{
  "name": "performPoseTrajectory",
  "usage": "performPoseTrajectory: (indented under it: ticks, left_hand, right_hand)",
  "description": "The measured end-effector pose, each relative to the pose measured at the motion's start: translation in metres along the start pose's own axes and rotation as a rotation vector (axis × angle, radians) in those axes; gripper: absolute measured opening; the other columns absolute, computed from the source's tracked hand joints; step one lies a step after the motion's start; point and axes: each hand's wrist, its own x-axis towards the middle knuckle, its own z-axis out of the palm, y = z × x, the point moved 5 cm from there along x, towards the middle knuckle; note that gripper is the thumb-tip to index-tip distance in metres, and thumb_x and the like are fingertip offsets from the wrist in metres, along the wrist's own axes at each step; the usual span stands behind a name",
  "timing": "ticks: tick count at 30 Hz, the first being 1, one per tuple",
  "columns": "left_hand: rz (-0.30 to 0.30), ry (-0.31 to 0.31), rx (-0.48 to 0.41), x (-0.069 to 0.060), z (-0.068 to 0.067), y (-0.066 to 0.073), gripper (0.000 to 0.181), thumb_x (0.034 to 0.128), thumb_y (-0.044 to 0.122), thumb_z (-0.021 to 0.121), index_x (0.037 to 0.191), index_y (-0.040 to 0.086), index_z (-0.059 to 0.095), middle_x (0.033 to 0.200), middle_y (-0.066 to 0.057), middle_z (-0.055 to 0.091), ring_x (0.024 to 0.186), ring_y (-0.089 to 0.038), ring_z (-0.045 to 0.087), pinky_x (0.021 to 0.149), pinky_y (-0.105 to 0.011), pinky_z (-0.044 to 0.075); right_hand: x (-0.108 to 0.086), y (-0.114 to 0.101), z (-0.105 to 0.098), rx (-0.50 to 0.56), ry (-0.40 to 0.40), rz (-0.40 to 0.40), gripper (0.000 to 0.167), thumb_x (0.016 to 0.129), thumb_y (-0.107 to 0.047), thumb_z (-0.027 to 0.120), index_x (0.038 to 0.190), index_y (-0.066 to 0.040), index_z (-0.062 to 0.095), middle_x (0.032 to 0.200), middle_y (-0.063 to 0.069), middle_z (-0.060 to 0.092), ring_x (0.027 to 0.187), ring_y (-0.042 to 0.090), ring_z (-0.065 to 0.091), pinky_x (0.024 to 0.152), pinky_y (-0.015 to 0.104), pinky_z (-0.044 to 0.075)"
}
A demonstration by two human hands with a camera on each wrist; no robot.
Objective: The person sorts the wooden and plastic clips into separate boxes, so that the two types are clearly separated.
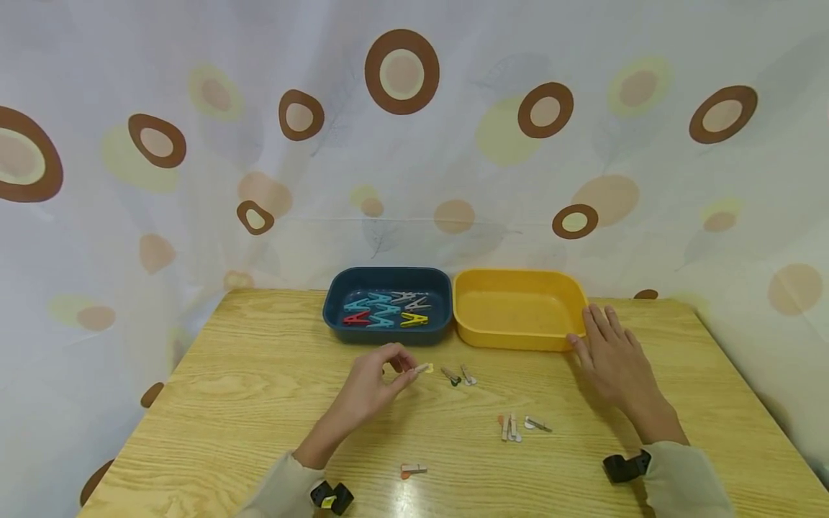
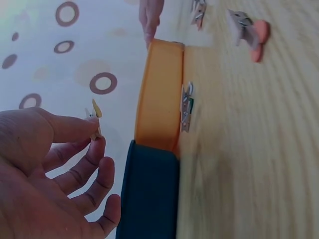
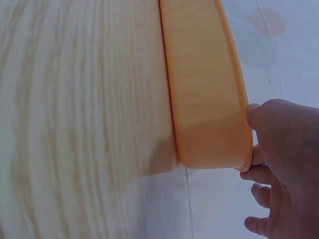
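Note:
My left hand (image 1: 372, 385) pinches a small wooden clothespin (image 2: 93, 122) with a yellow decoration between thumb and forefinger, above the table in front of the dark blue bin (image 1: 388, 338). The other left fingers curve loosely below it. My right hand (image 1: 615, 363) rests against the right end of the yellow bin (image 1: 518, 341), its thumb (image 3: 254, 117) at the rim and its fingers fairly straight in the head view. Two small wooden clothespins, one with a dark green decoration (image 1: 451, 376) and one with a white one (image 1: 468, 375), lie just right of the left hand.
Plastic clothespins in light blue, red (image 1: 356, 318), yellow (image 1: 414, 319) and grey lie in the blue bin. Small wooden clothespins (image 1: 513, 426) form a group nearer the front, and one with an orange decoration (image 1: 413, 470) lies apart. A patterned cloth (image 1: 414, 165) hangs behind the table.

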Motion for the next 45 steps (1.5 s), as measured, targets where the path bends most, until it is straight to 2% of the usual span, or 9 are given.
performPoseTrajectory:
  ticks: [4,12,18,23,26,33,41,45]
  left_hand:
    - [0.001,0.011,-0.038,0.011,0.003,0.006,0.006,0.0946,0.015,0.076,0.095,0.017,0.071,0.087,0.008,0.064,0.088,-0.022,0.063,0.076,-0.040,0.048]
    - [0.009,0.022,-0.096,0.030,0.014,0.008,0.005,0.0942,0.012,0.076,0.097,0.012,0.073,0.089,0.004,0.068,0.086,-0.016,0.062,0.081,-0.053,0.052]
    - [0.014,0.048,-0.100,0.047,0.020,0.013,0.004,0.0940,0.009,0.076,0.097,0.010,0.073,0.089,0.002,0.069,0.083,-0.014,0.064,0.082,-0.044,0.057]
    - [0.002,0.073,-0.125,0.064,0.019,0.019,0.005,0.0940,0.008,0.076,0.097,0.011,0.073,0.087,0.001,0.069,0.082,-0.015,0.064,0.083,-0.045,0.056]
    - [0.008,0.077,-0.138,0.075,0.020,0.022,0.006,0.0938,0.008,0.076,0.098,0.011,0.073,0.087,0.000,0.069,0.082,-0.016,0.064,0.081,-0.045,0.055]
    - [0.025,0.064,-0.165,0.096,0.025,0.028,0.005,0.0954,0.008,0.074,0.100,0.009,0.073,0.090,-0.001,0.070,0.083,-0.017,0.064,0.082,-0.034,0.054]
    - [0.090,0.063,-0.185,0.117,0.042,0.031,0.007,0.0961,0.008,0.073,0.102,0.005,0.075,0.094,-0.007,0.071,0.084,-0.020,0.066,0.073,-0.025,0.052]
    - [0.095,0.065,-0.205,0.129,0.054,0.033,0.008,0.0962,0.008,0.073,0.103,0.005,0.076,0.093,-0.007,0.071,0.083,-0.020,0.065,0.070,-0.023,0.050]
  right_hand:
    - [0.001,0.001,0.000,-0.005,0.001,0.001,0.069,0.113,-0.040,0.035,0.158,0.011,0.022,0.163,0.032,0.023,0.152,0.051,0.013,0.112,0.073,0.021]
    - [0.000,0.003,-0.001,-0.004,-0.002,0.003,0.069,0.113,-0.040,0.035,0.159,0.010,0.021,0.163,0.032,0.023,0.152,0.051,0.011,0.112,0.073,0.020]
    - [0.000,0.003,-0.003,-0.001,-0.011,0.003,0.068,0.113,-0.038,0.035,0.158,0.012,0.021,0.162,0.033,0.023,0.152,0.052,0.011,0.112,0.073,0.021]
    - [0.000,0.003,-0.005,0.004,-0.009,0.002,0.068,0.113,-0.038,0.035,0.158,0.012,0.021,0.163,0.033,0.022,0.152,0.052,0.010,0.112,0.073,0.020]
    - [0.000,0.003,-0.004,0.005,-0.010,0.001,0.068,0.113,-0.038,0.035,0.158,0.012,0.021,0.162,0.033,0.022,0.152,0.052,0.010,0.113,0.073,0.019]
    - [0.002,0.004,-0.001,0.006,-0.009,-0.006,0.068,0.113,-0.038,0.035,0.158,0.011,0.021,0.163,0.033,0.020,0.151,0.052,0.011,0.113,0.072,0.019]
    - [0.004,0.000,-0.001,0.009,-0.018,-0.007,0.068,0.113,-0.039,0.033,0.158,0.011,0.020,0.164,0.032,0.020,0.151,0.052,0.011,0.114,0.072,0.017]
    - [0.002,0.000,-0.002,0.017,-0.016,-0.005,0.068,0.114,-0.039,0.032,0.158,0.012,0.020,0.163,0.033,0.020,0.151,0.052,0.011,0.115,0.071,0.017]
